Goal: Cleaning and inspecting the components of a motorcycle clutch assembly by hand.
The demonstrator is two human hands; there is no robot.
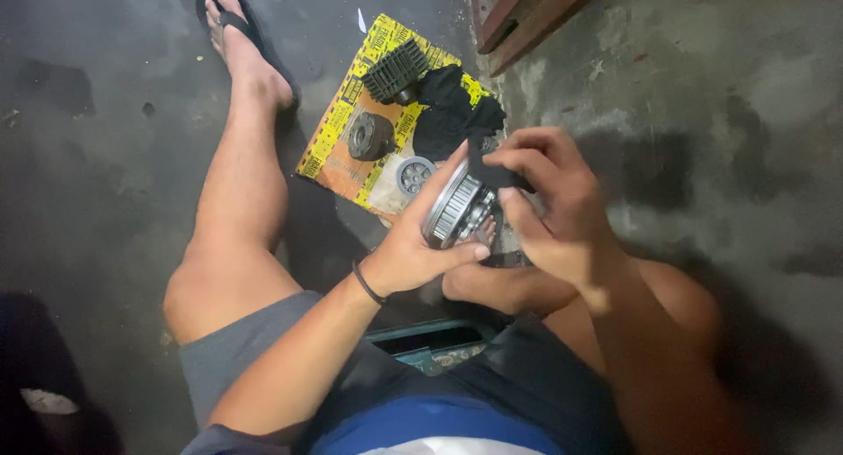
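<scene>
Low over a stained concrete floor (702,112), a seated person works a round metal clutch part (455,207) between two bare hands, above the lap. Nearest the camera are a blue and dark shirt front (439,420) and grey shorts (246,358), with a small teal box (430,343) resting on the ground between the legs.

The left hand (420,244), a thin black band (367,284) at its wrist, cups the clutch part from below and behind; the thumb lies along its lower edge and the fingers wrap its toothed rim, closed on the part. The right hand (551,205) presses a dark rag (493,169) against the part's upper face, fingers curled tight on the cloth. The rag and the part are touching, and both are held clear of the floor.

Beyond the hands a flattened yellow cardboard sheet (329,130) lies on the concrete. On it sit a dark round drum (369,136) near the middle, a smaller silver disc with holes (414,174) at the near edge, a black finned cylinder (395,70) toward the far corner, and a crumpled black cloth (452,108) along the right edge.

Farther off, the left leg stretches out to a foot in a black sandal (230,25). Red-brown wooden planks (527,16) cross the floor at the top of the view.
</scene>
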